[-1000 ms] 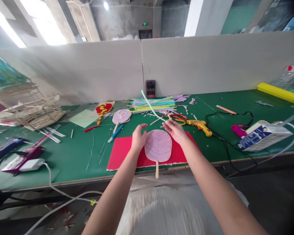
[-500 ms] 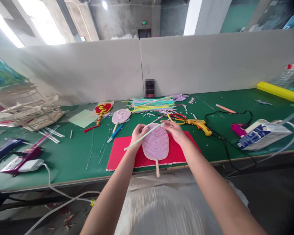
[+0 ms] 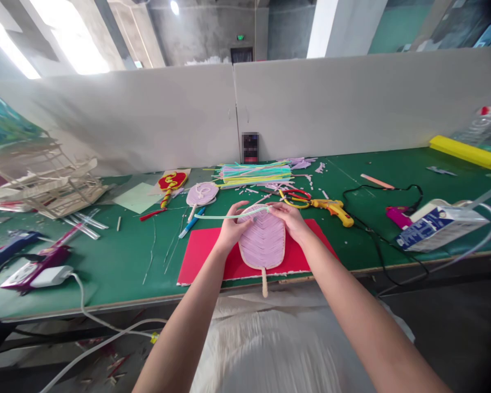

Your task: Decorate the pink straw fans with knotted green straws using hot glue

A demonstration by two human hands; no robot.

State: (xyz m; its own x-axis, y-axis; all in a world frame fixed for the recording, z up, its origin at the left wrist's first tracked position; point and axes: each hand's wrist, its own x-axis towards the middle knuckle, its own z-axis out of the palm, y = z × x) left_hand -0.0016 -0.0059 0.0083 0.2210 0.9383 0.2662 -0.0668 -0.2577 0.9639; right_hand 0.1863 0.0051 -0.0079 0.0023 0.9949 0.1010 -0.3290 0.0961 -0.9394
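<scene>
A mint green pipe cleaner [image 3: 210, 217] runs across the top of a lilac leaf-shaped fan [image 3: 262, 245], its free end sticking out to the left. My right hand [image 3: 291, 219] pinches the strip's right end at the fan's upper right edge. Closed around the strip's middle is my left hand [image 3: 232, 230], its thumb at the fan's upper left. The fan has slanting ribs, a pale rim and a short beige handle [image 3: 264, 284] pointing toward me. Beneath it lies a red board [image 3: 200, 251].
Behind the hands lie a bundle of coloured pipe cleaners [image 3: 256, 173], red-handled scissors [image 3: 297, 197] and a yellow glue gun [image 3: 335, 210]. To the left are a small round lilac fan [image 3: 202, 194], a blue pen [image 3: 192, 222] and a red-and-yellow fan [image 3: 172, 181]. A blue-and-white box [image 3: 442, 226] stands right.
The pipe cleaner's free left end has swung up, from sloping down across my left wrist to lying nearly level. My left hand has risen slightly, and the fan has shifted a little right.
</scene>
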